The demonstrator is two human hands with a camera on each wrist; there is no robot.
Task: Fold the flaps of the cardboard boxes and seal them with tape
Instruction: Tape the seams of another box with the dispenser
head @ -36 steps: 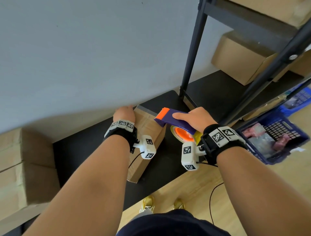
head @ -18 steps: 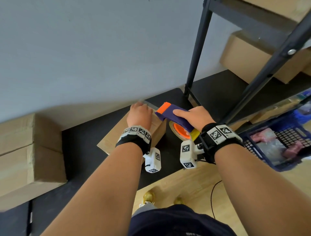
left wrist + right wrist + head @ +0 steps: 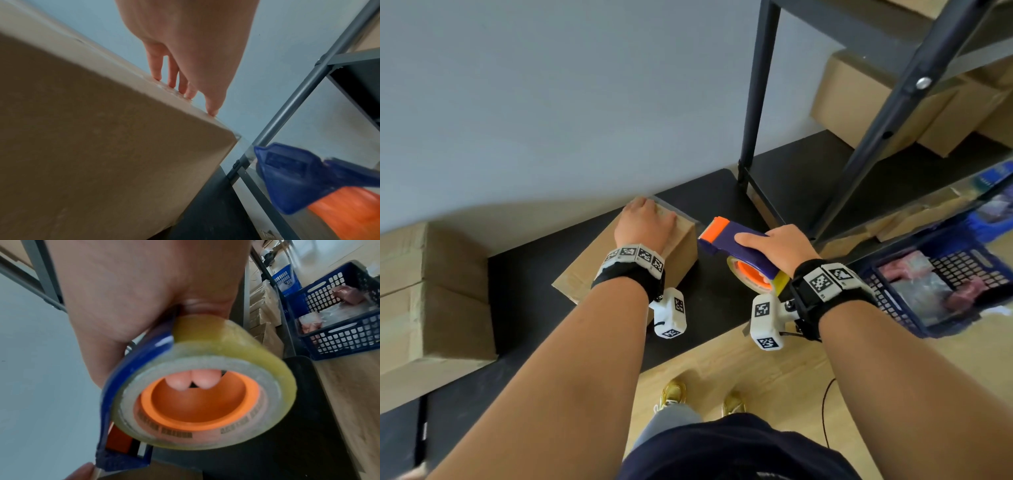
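A closed cardboard box [image 3: 681,251] lies on the black table [image 3: 527,291] against the grey wall. My left hand [image 3: 645,222] rests on its far top end, and in the left wrist view the straight fingers [image 3: 172,76] press along the box's [image 3: 102,146] upper edge, where clear tape shows. My right hand [image 3: 777,246] grips a blue and orange tape dispenser [image 3: 726,236] just right of the box, apart from it. Two fingertips [image 3: 191,379] show inside the orange core of the yellowish tape roll [image 3: 226,345].
Stacked cardboard boxes [image 3: 431,291] stand at the table's left. A black metal shelf post [image 3: 756,102] rises behind the dispenser, with more boxes [image 3: 876,102] on the shelf. A blue crate [image 3: 945,281] of wrapped items sits at the right. Wooden floor lies below the table's edge.
The box has turned on the table under my left hand, which now lies on its far end. The dispenser has come off the box top and sits to its right.
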